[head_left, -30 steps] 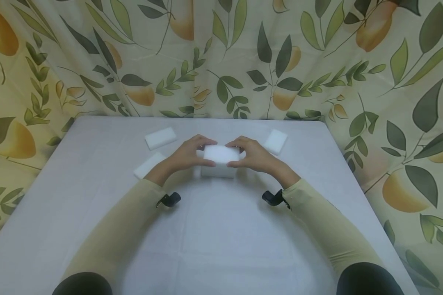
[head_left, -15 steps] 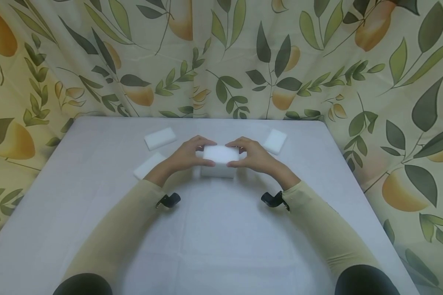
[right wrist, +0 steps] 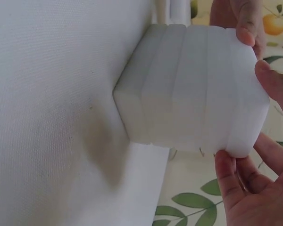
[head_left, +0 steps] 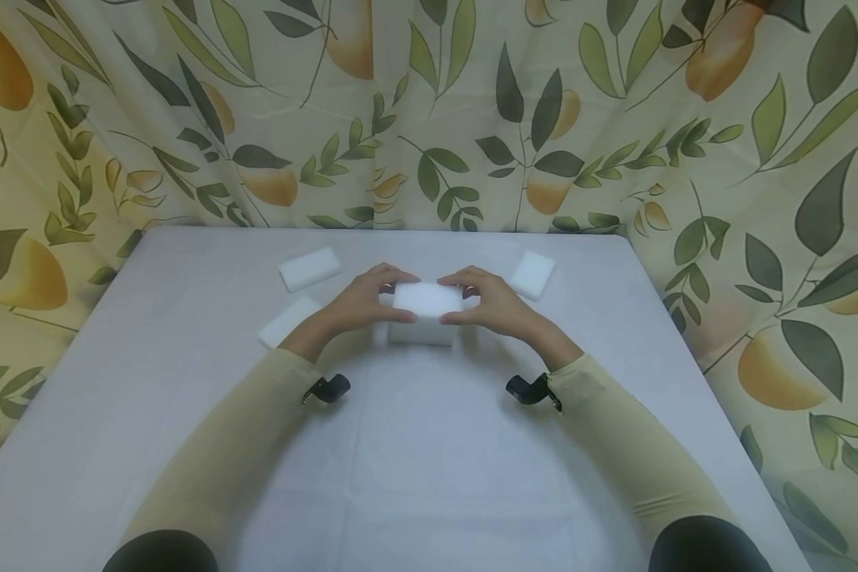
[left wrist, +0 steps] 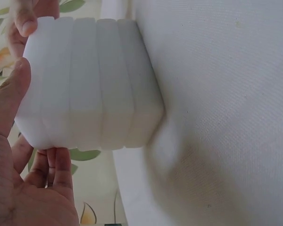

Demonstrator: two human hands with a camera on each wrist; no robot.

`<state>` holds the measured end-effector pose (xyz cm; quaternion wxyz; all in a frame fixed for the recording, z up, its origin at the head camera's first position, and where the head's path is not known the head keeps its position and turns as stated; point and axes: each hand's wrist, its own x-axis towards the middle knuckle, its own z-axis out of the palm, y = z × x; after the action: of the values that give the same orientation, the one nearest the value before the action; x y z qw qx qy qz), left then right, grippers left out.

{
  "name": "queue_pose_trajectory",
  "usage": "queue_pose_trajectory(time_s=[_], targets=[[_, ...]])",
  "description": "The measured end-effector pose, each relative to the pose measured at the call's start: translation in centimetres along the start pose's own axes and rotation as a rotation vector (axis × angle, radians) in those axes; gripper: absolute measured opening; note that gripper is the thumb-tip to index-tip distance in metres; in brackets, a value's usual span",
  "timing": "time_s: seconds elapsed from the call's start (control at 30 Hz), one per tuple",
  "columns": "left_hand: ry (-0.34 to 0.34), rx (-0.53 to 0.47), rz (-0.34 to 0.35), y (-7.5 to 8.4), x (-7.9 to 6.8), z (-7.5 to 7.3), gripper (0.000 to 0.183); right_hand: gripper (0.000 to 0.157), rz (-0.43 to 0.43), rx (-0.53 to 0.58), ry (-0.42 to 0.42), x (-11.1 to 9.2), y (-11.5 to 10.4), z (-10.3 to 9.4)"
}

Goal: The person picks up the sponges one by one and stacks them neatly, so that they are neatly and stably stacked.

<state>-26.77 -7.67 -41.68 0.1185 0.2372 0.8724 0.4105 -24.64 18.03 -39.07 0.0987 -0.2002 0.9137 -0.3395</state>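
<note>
The left grip (head_left: pixel 361 302) and right grip (head_left: pixel 496 302) pinch opposite ends of a white, rectangular, foam-like block (head_left: pixel 429 299), apparently squaring it with the white stack (head_left: pixel 420 334) below them.

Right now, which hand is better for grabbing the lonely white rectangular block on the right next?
Probably the right hand: that white rectangular block lies just beyond it, while the left hand is across the white rectangular stack. Both hold the stack's top block.

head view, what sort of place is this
Probably an indoor corner set up for filming, though I can't be sure: a fruit-and-leaf printed backdrop stands behind and on both sides of a white-covered table, and small black devices sit by both wrists.
</note>
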Motion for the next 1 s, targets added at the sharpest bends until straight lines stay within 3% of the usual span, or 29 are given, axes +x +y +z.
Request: queue_pose_trajectory(time_s=[0.2,0.4,0.7,1.0], targets=[[-0.007,-0.004,0.010,-0.2,0.1,0.0,0.067,0.063,-0.019,0.048,0.012,-0.4,0.4,-0.7],[-0.006,-0.022,0.008,-0.2,0.0,-0.1,0.070,0.060,-0.031,0.126,0.065,-1.0,1.9,-2.8],[-0.007,-0.021,0.009,-0.2,-0.2,-0.1,0.069,0.059,0.141,0.156,0.143,-1.4,6.7,-6.7],[-0.006,-0.037,0.000,-0.1,-0.1,-0.1,0.070,0.064,0.234,0.125,0.221,-1.7,11.6,-9.6]])
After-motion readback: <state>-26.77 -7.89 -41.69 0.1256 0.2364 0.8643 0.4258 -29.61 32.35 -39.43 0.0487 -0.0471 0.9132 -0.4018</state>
